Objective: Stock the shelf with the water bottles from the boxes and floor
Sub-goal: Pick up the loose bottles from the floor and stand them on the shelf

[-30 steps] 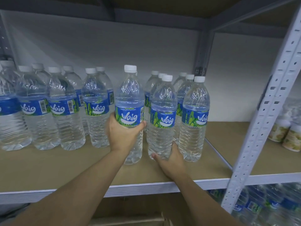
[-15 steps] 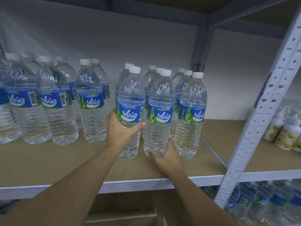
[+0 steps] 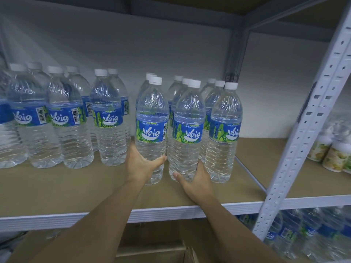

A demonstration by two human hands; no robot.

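Your left hand (image 3: 141, 166) wraps the lower body of a clear plastic water bottle with a blue-green label and white cap (image 3: 152, 130), centre frame; your right hand (image 3: 196, 180) cups the base of the matching clear bottle (image 3: 187, 133) just right of it. Both appear to stand on the brown board shelf (image 3: 57, 188), long axis vertical, caps up, labels facing you. Rows of like bottles (image 3: 62, 118) fill left and centre; bare board remains in front and right, so stocking looks well underway. A cardboard box (image 3: 152, 249) sits at the bottom edge, contents hidden
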